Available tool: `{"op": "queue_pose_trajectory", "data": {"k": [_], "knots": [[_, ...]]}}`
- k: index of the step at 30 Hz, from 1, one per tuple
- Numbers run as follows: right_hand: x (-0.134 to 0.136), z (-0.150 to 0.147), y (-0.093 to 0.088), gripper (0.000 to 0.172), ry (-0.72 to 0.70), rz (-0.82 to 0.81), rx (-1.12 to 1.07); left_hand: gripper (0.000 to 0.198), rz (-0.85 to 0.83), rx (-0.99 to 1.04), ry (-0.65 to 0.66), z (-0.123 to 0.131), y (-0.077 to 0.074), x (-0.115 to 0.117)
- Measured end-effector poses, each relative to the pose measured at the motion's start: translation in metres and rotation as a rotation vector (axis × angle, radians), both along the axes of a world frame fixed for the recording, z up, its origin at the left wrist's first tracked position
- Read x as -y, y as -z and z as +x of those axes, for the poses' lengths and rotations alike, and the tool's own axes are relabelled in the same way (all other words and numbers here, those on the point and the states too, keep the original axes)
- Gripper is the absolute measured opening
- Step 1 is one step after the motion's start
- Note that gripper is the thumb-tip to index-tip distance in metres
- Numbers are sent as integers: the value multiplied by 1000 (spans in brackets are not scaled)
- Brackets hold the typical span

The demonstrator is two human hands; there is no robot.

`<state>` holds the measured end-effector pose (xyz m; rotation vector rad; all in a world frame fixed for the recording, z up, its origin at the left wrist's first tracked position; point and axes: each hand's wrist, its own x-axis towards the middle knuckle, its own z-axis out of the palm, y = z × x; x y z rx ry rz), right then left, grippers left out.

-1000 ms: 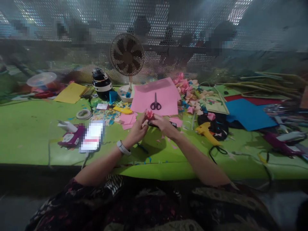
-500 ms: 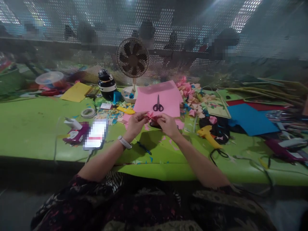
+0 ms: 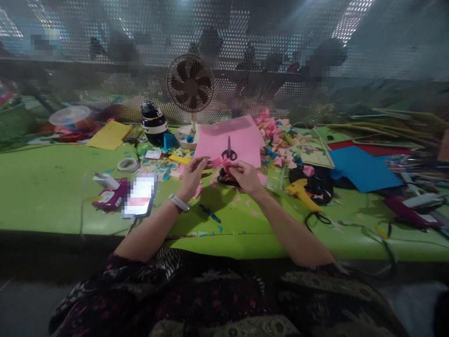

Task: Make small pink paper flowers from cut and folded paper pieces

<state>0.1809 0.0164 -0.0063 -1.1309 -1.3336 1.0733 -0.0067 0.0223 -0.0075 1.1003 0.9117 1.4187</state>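
A small folded pink paper flower (image 3: 221,164) is pinched in the fingertips of my right hand (image 3: 246,179). My left hand (image 3: 192,177) is beside it on the left, thumb and fingers apart, with a gap between it and the flower. Just beyond the flower, black-handled scissors (image 3: 229,150) lie on a pink paper sheet (image 3: 213,140). A dark object (image 3: 222,179) sits beneath my hands, partly hidden. Nearer to me, a dark blue slim tool (image 3: 209,213) lies on the green tabletop (image 3: 231,224).
Left of my arms are a phone (image 3: 140,194), a purple device (image 3: 110,196) and a tape roll (image 3: 128,165). A yellow glue gun (image 3: 303,194) with a cord lies right. Behind stand a fan (image 3: 190,84) and a black jug (image 3: 154,124). Folded paper pieces (image 3: 275,135) are heaped back right.
My left hand has let go of the paper flower and drawn back left, its fingers spreading. My right hand keeps hold of the flower, which is now turned differently.
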Motion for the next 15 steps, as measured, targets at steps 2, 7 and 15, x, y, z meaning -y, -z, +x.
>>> {"op": "queue_pose_trajectory", "data": {"k": [2, 7, 15], "knots": [[1, 0, 1, 15, 6, 33, 36, 41, -23, -22, 75, 1, -1, 3], [1, 1, 6, 17, 8, 137, 129, 44, -103, -65, 195, 1, 2, 2], [3, 1, 8, 21, -21, 244, 299, 43, -78, -63, 168, 1, 6, -2]]}}
